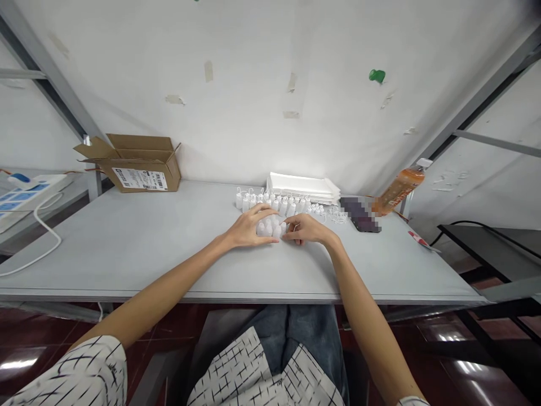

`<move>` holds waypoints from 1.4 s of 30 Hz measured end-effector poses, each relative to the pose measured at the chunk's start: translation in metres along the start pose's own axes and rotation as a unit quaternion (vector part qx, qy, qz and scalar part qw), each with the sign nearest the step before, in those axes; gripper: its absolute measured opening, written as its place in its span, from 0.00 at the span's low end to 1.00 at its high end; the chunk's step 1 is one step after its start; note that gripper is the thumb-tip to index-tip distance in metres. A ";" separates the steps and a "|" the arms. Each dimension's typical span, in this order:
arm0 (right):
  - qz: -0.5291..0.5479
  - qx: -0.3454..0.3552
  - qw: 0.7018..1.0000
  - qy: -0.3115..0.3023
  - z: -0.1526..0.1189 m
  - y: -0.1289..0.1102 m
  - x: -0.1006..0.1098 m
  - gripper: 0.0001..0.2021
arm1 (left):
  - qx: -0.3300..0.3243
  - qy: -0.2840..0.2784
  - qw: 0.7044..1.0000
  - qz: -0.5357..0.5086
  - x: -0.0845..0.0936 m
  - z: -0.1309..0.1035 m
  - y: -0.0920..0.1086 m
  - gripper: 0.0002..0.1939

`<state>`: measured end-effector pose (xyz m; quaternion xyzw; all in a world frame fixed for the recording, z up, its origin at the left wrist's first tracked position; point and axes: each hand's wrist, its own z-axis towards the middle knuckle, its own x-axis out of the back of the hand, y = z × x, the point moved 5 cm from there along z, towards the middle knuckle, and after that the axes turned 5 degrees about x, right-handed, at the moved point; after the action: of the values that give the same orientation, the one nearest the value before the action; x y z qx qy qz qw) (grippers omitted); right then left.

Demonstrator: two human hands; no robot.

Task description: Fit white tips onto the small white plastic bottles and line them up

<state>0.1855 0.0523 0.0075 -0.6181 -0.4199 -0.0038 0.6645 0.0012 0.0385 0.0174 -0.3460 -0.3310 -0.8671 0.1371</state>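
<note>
Near the middle of the grey table, a cluster of small white bottle-like pieces [270, 227] sits between my hands. My left hand [252, 226] curves around the cluster's left side, its fingers wrapped about the pieces. On the right side my right hand [305, 228] has its fingers bent together at the edge of the cluster; whatever lies between its fingertips is too small to make out. Just behind, several small white bottles with string loops [284, 206] stand in rows. Small white caps [316, 209] and a heap of thin white loops [337, 214] lie to their right.
Behind the bottles is a stack of white sheets or trays [302, 188]. An open cardboard box [141, 169] stands at the back left. A dark phone [361, 215] and an orange drink bottle [399, 190] are at the right. A white cable [48, 225] crosses the left side.
</note>
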 end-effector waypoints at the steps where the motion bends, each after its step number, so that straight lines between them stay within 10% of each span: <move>1: 0.009 0.001 1.000 0.002 0.000 -0.001 0.000 0.17 | -0.001 0.004 1.000 0.001 0.001 0.000 0.001 0.33; 9: 0.036 0.019 0.999 0.025 -0.002 -0.009 0.001 0.13 | -0.008 0.050 0.999 0.009 0.013 0.001 0.005 0.29; 16: 0.098 0.101 0.977 0.162 -0.014 -0.029 0.024 0.14 | -0.077 0.156 0.982 0.078 0.017 0.001 0.027 0.21; 35: 0.166 0.182 0.962 0.116 -0.002 -0.053 -0.009 0.20 | -0.036 0.222 0.952 0.207 0.022 -0.001 0.032 0.14; 42: 0.032 0.117 0.904 0.409 -0.020 -0.013 0.053 0.19 | 0.013 0.244 0.948 0.205 0.033 0.001 0.020 0.16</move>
<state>0.2244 0.0600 0.0501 -0.4930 -0.0882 -0.1855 0.8454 -0.0129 0.0242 0.0505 -0.1824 -0.2204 -0.8741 0.3927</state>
